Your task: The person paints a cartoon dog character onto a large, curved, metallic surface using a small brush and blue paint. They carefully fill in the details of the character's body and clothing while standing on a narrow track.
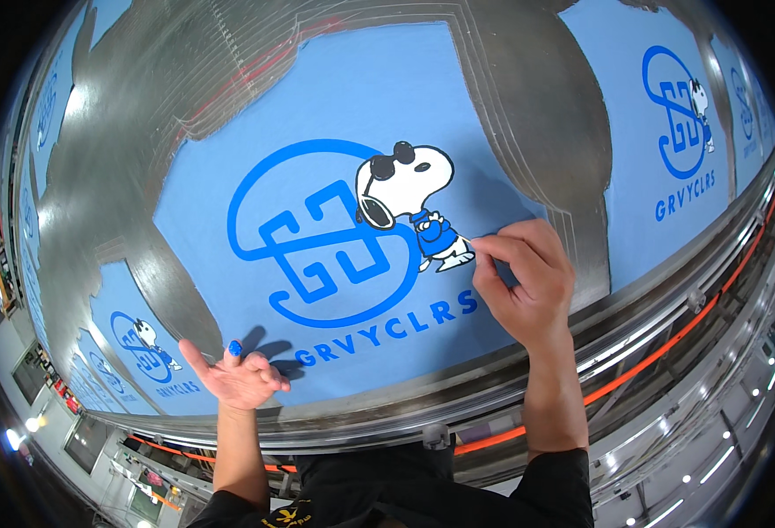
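Light blue panel: the main sheet [335, 128] lies flat on the grey metal desk [124, 189], centred before the person; its near edge runs just beside the metal rail with the orange strip [638, 373]
Print: dark-blue round emblem [308, 242]; cartoon dog [414, 180] overlaps its right side
Right hand [477, 250]: narrow, thumb and forefinger together at the dog's lower right; cannot tell whether anything is pinched
Left hand [240, 378]: wide, palm up, blue-tipped finger [234, 348]; near the lower-left edge
Side room: grey margins separate neighbouring panels [634, 79]
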Demonstrator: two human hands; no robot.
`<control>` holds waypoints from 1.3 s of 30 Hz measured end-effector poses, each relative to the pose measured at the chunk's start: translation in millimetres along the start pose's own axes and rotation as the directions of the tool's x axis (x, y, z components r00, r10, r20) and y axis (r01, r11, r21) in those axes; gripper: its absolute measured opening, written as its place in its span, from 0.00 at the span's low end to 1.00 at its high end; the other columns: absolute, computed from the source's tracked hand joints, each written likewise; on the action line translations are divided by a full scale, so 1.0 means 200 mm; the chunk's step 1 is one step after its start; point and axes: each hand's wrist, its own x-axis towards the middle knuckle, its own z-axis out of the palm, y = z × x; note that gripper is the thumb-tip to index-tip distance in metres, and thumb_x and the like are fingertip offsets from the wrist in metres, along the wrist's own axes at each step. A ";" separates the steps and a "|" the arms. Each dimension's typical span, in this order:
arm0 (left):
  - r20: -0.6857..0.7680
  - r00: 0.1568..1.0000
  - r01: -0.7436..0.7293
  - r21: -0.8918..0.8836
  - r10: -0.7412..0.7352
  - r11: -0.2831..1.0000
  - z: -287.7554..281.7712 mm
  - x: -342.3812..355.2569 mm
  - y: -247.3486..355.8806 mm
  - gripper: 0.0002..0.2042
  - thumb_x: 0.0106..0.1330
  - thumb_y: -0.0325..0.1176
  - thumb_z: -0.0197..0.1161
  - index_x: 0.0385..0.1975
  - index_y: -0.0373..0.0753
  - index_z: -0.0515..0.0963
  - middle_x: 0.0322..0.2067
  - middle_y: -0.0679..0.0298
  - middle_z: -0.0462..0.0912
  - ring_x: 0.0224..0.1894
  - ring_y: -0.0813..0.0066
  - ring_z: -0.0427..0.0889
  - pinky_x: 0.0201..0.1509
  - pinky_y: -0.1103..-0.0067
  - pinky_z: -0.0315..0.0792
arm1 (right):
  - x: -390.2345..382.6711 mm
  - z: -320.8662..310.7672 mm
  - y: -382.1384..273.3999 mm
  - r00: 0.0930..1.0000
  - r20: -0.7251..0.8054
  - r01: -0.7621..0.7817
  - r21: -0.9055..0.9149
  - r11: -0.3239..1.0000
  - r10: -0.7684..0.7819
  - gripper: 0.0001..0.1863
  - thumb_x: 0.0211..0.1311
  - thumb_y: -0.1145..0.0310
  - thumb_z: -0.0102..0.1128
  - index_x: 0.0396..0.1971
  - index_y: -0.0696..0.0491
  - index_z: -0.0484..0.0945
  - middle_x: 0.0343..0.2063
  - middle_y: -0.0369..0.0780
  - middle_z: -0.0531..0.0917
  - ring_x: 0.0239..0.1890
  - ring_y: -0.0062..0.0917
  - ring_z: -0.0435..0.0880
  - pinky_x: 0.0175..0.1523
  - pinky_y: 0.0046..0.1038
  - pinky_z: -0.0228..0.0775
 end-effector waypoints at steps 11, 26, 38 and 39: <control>-0.002 1.000 -0.010 -0.004 0.010 1.000 0.00 -0.01 -0.01 0.51 0.61 0.82 0.25 0.75 0.49 0.58 0.72 0.51 0.61 0.68 0.45 0.67 0.70 0.49 0.53 | 0.00 -0.01 0.01 1.000 0.028 -0.001 -0.033 0.999 0.002 0.13 0.41 0.83 0.70 0.31 0.54 0.84 0.28 0.36 0.80 0.30 0.29 0.79 0.34 0.28 0.71; -0.006 1.000 -0.013 0.012 0.013 1.000 -0.01 -0.01 0.00 0.52 0.61 0.82 0.24 0.75 0.48 0.57 0.73 0.50 0.61 0.68 0.44 0.66 0.69 0.48 0.53 | 0.00 -0.02 0.00 0.999 0.036 -0.016 -0.006 1.000 0.016 0.13 0.43 0.83 0.71 0.32 0.54 0.84 0.28 0.36 0.80 0.30 0.29 0.79 0.35 0.28 0.71; -0.022 0.999 -0.040 -0.014 0.040 0.999 0.00 -0.02 -0.01 0.55 0.58 0.84 0.21 0.74 0.48 0.60 0.70 0.40 0.62 0.67 0.36 0.66 0.70 0.46 0.53 | 0.00 -0.01 0.00 1.000 0.028 -0.006 -0.022 1.000 0.007 0.14 0.42 0.84 0.70 0.32 0.54 0.84 0.28 0.36 0.80 0.30 0.29 0.79 0.34 0.29 0.71; -0.024 0.999 -0.041 -0.017 0.040 0.999 0.00 -0.02 -0.01 0.55 0.57 0.85 0.21 0.74 0.48 0.60 0.70 0.40 0.62 0.67 0.36 0.66 0.70 0.46 0.53 | 0.00 -0.01 0.00 1.000 0.030 -0.008 -0.019 1.000 0.009 0.14 0.42 0.84 0.70 0.32 0.54 0.84 0.28 0.36 0.80 0.30 0.29 0.79 0.34 0.29 0.71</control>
